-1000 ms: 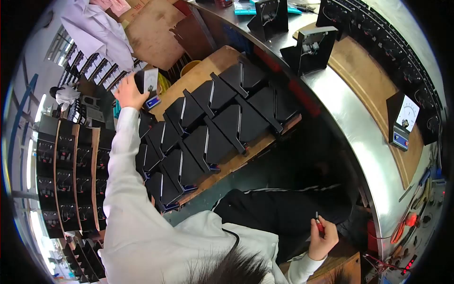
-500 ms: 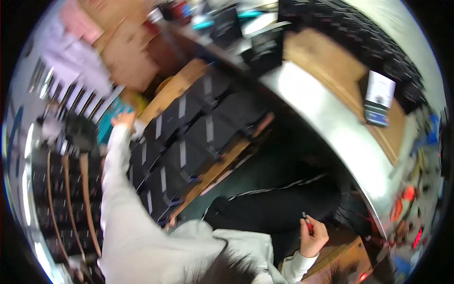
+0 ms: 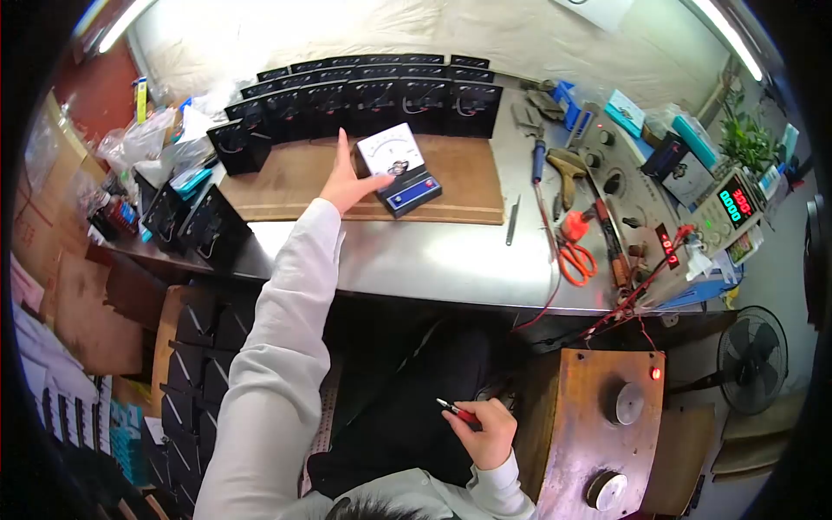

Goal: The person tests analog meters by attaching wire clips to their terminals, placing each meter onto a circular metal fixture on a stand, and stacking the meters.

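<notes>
My left hand (image 3: pixel 351 180) reaches over the bench with thumb and index finger spread, right beside a meter (image 3: pixel 399 169) with a white dial face and a blue lower panel. The thumb overlaps the meter's left edge; whether it grips the meter is hard to tell. The meter is on a brown board (image 3: pixel 290 178), in front of rows of black meter housings (image 3: pixel 373 100). Low over my dark trousers, my right hand (image 3: pixel 487 431) is closed round a small red tool (image 3: pixel 461 412) with a dark tip pointing left.
Two black housings (image 3: pixel 212 227) stand at the bench's left. Pliers, orange scissors (image 3: pixel 576 263) and a power supply (image 3: pixel 730 208) are on the right. Below are a wooden box (image 3: pixel 598 433) with two metal knobs, a fan (image 3: pixel 752 360) and stacked black units (image 3: pixel 186 390).
The view has swung from the stacked units to the bench. My left hand has let go of the meter it held by the stack and is now at the bench meter. My right hand keeps the red tool.
</notes>
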Tool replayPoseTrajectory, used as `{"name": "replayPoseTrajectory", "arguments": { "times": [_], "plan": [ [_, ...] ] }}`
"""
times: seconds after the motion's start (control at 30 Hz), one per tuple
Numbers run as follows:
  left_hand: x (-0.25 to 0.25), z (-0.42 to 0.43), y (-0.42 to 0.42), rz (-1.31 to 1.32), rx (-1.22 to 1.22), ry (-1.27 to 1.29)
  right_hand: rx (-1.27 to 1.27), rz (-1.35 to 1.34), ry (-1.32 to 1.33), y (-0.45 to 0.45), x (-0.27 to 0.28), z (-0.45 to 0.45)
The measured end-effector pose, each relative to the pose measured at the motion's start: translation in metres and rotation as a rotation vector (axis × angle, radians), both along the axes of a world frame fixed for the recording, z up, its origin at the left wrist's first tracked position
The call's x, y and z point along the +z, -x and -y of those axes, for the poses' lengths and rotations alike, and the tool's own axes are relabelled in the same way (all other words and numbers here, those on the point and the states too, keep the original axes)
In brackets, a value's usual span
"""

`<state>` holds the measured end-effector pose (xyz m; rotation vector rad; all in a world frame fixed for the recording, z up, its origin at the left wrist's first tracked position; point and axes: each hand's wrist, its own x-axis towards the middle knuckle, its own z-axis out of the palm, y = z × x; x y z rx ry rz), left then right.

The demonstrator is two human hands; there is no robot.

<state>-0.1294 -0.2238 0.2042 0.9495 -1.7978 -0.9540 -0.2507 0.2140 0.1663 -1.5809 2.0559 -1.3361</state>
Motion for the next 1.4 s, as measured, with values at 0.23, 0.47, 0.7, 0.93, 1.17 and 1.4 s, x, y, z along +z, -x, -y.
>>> {"name": "replayPoseTrajectory", "arguments": {
  "times": [0.23,0.47,0.7,0.93,1.17,1.4],
  "plan": [
    [0.02,-0.113,0.01,-0.009,-0.18,0.056,-0.232,0.149,-0.158,0.014,-0.021,-0.032],
    [0.0,-0.171,0.006,-0.085,-0.562,-0.093,-0.111,0.171,0.166,0.007,0.009,0.031],
    [0.0,-0.17,0.006,-0.067,-0.551,-0.11,-0.013,-0.059,0.201,0.0,0.03,0.096],
    [-0.004,-0.166,0.002,0.043,-0.509,0.02,-0.168,0.478,0.198,-0.011,0.026,0.079],
    [0.002,-0.172,0.006,-0.084,-0.561,-0.102,-0.207,0.314,0.214,0.033,0.024,0.066],
    [0.004,-0.171,0.006,-0.092,-0.607,-0.145,-0.249,0.153,0.175,0.028,0.031,0.09]
  ]
}}
